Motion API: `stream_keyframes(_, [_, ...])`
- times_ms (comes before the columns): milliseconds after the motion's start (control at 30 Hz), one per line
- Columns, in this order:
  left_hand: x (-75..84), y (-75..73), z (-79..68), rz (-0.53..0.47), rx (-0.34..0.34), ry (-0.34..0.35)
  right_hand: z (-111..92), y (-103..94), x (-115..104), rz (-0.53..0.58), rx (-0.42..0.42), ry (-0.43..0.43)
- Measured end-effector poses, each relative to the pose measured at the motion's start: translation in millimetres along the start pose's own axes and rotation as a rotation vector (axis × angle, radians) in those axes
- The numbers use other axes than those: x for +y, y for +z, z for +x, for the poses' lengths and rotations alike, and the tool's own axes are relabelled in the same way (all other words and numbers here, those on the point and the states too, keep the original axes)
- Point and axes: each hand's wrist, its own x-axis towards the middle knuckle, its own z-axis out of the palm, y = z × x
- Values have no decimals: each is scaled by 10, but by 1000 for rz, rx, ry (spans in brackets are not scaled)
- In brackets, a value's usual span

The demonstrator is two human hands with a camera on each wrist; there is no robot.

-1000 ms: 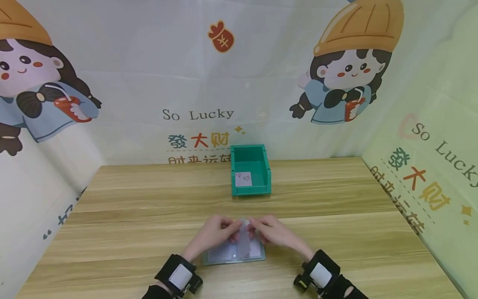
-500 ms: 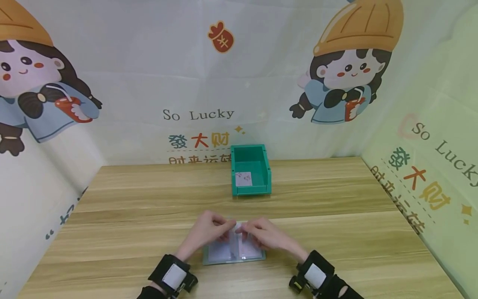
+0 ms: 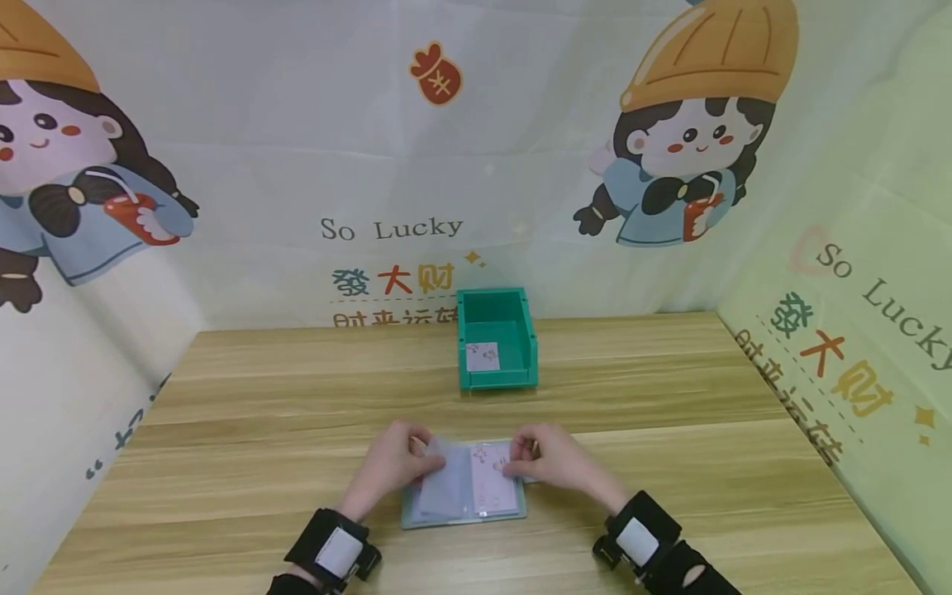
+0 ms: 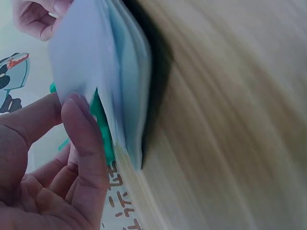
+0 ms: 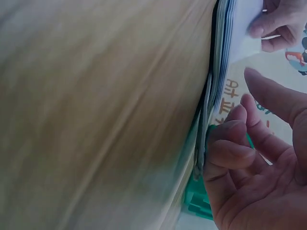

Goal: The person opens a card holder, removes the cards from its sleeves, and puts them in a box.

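Leaf now turned to left of booklet, pinched by left hand; patterned page exposed; right hand held at its right, fingers parted

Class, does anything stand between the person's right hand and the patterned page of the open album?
Nothing visible does: the right hand is at the outer edge of the patterned page. The left hand pinches the opposite page, off to the other side, and the green bin stands beyond the album.

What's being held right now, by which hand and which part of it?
The left hand pinches a page of the booklet by its outer edge, near the far corner. The right hand appears to hold nothing.
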Motion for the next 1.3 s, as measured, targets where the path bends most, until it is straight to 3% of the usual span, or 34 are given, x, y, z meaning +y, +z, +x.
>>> stream_keyframes(167, [-21,19,-1,45,20,-26,1,-23,19,-49,-35,28])
stream_keyframes(400, [20,120,-9,202,66,81,28,17,16,-82,-60,99])
stream_keyframes(500, [90,199,-10,198,29,149,36,22,9,-82,-68,119])
stream_keyframes(633, [150,291,6,119,-65,193,51,15,-6,-79,-78,141])
stream_keyframes(1000, [113,308,64,30,-160,89,92,6,-33,-61,-111,186])
stream_keyframes(1300, [106,313,95,44,-184,76,83,16,-43,-65,-114,198])
